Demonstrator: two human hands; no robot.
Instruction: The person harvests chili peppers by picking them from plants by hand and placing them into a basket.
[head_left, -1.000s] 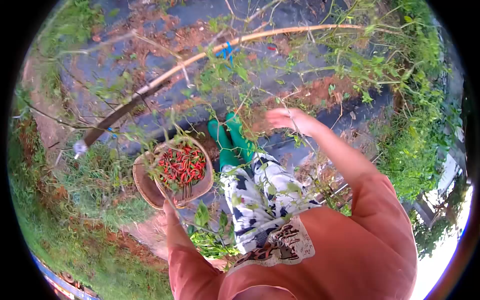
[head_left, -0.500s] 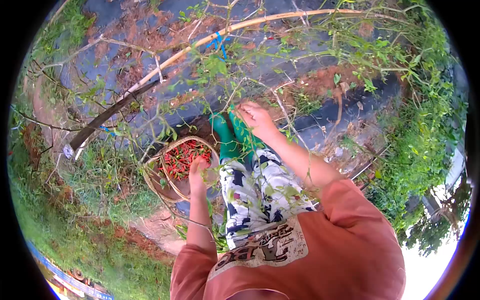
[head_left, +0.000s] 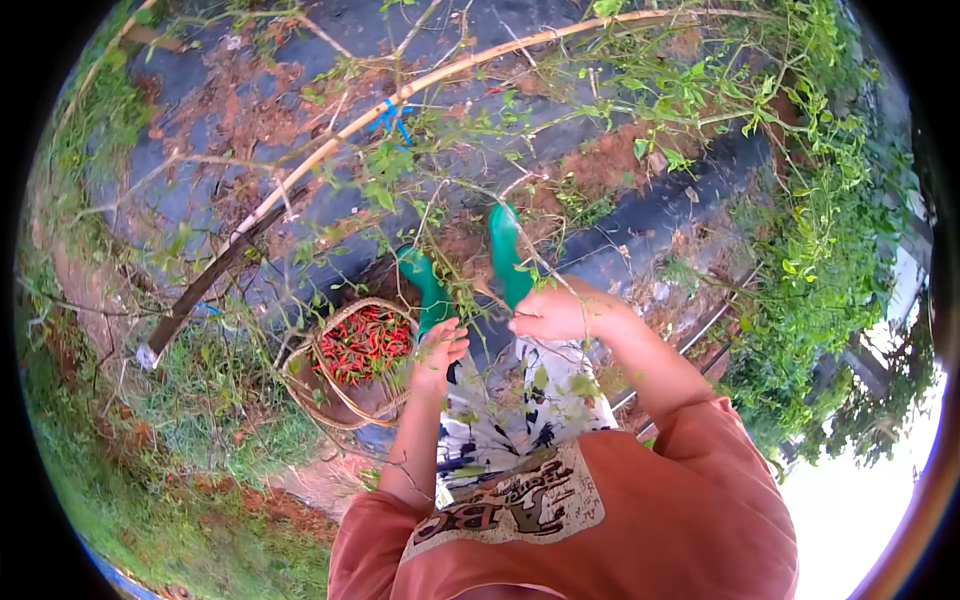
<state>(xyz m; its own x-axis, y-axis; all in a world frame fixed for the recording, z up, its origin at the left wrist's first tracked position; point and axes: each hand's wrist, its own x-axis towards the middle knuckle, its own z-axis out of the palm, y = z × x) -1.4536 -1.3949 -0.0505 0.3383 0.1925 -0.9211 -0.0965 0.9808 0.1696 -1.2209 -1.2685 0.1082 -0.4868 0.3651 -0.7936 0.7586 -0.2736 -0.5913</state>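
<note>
My left hand [head_left: 440,352] is just right of a woven basket [head_left: 292,372], its fingers curled inward; anything between them is too small to make out. Inside the basket lies a heap of red chillies [head_left: 362,345] with some green stems. Across from it, in front of my thighs, my right hand [head_left: 552,312] is closed with its fingertips together beside thin plant stems. What it pinches, if anything, is hidden. Sparse chilli plant branches [head_left: 440,270] with small green leaves spread over and around both hands.
A bent bamboo pole [head_left: 330,145] with blue ties [head_left: 392,122] arches across the plants. Dark plastic sheeting [head_left: 330,235] covers the soil in strips. My green boots [head_left: 505,255] stand among the stems. Dense green foliage [head_left: 830,220] lines the right side.
My left hand has moved right, away from above the chillies. My right hand has come back toward my body and slightly right. My boots are now further apart.
</note>
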